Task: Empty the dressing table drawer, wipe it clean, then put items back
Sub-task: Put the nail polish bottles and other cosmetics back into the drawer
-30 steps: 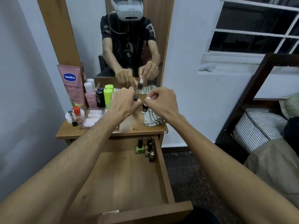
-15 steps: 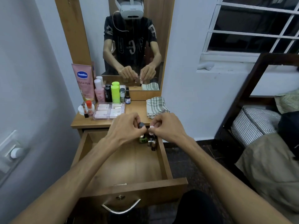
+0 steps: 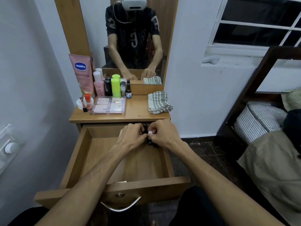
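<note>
The drawer [image 3: 84,154] was pulled wide open in the middle of the frame, and most of its wooden floor was bare. Both hands were down in its far right corner, close together. The left hand [image 3: 130,137] was curled around a small dark bottle [image 3: 144,128], which stood up between the fingers. The right hand [image 3: 164,134] was pinching a small bottle with a white cap [image 3: 150,132]. The two hands almost touched. A few more little dark bottles sat just under them in that corner, but the hands hid most of them.

Above the drawer, the table top [image 3: 138,111] held many things. A folded striped cloth [image 3: 159,102] lay on its right side. On the left side stood a tall pink tube [image 3: 82,74], a pink bottle [image 3: 98,84], a black tube [image 3: 107,87], a bright green bottle [image 3: 116,87] and a tiny dark bottle [image 3: 128,92]. In front of them was a clear box [image 3: 110,105] with pale things inside. A small bottle with an orange cap [image 3: 88,101] stood at the far left. A mirror [image 3: 133,38] rose behind the table.
</note>
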A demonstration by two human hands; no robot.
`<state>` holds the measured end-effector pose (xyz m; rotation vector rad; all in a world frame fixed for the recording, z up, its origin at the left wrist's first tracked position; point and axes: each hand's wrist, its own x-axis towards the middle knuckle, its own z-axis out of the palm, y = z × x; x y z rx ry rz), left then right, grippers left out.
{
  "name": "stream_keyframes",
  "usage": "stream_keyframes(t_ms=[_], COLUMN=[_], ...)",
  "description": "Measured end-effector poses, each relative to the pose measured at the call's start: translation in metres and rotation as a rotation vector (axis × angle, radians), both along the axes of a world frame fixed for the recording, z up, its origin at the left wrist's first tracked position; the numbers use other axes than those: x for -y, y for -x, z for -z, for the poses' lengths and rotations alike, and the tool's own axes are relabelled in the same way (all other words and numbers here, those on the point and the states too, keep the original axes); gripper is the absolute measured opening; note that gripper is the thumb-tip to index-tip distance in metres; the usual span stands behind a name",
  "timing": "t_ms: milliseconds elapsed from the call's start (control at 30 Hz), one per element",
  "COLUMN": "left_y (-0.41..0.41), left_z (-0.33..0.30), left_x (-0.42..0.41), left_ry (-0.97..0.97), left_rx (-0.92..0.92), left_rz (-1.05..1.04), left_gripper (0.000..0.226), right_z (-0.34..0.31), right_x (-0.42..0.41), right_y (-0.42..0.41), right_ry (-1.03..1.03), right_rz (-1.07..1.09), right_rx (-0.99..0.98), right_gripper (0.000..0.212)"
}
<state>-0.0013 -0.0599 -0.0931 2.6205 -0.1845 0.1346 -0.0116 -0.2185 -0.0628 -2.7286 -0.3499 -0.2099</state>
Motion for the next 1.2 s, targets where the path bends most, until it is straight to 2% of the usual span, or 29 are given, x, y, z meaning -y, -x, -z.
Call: stream_keyframes(t_ms=[433,867,1000,1200], left_y=[0.003,0.013,0.010,0.011], left_z=[0.009,0.018,0.023,0.021], left_x=[-0.001,-0.005,-0.005,-0.003], left_ry=[0.141,0.245,0.312,0.274], left_rx=[0.007,-0.180,-0.252,-0.224], left_rz=[-0.035,-0.102,-0.088,-0.103], left_gripper=[0.022,0.031,0.024,0.018], right_z=[0.021,0.023,0.023,0.026], right_x=[0.005,0.009,0.005,0.002], right_y=[0.001,0.004,0.004,0.005], right_ry=[0.032,0.058,0.086,0.097], right_rz=[-0.025,-0.025,-0.021,-0.019], right_rx=[0.107,0.125,0.145,0.155], right_gripper=[0.013,0.015,0.016,0.018])
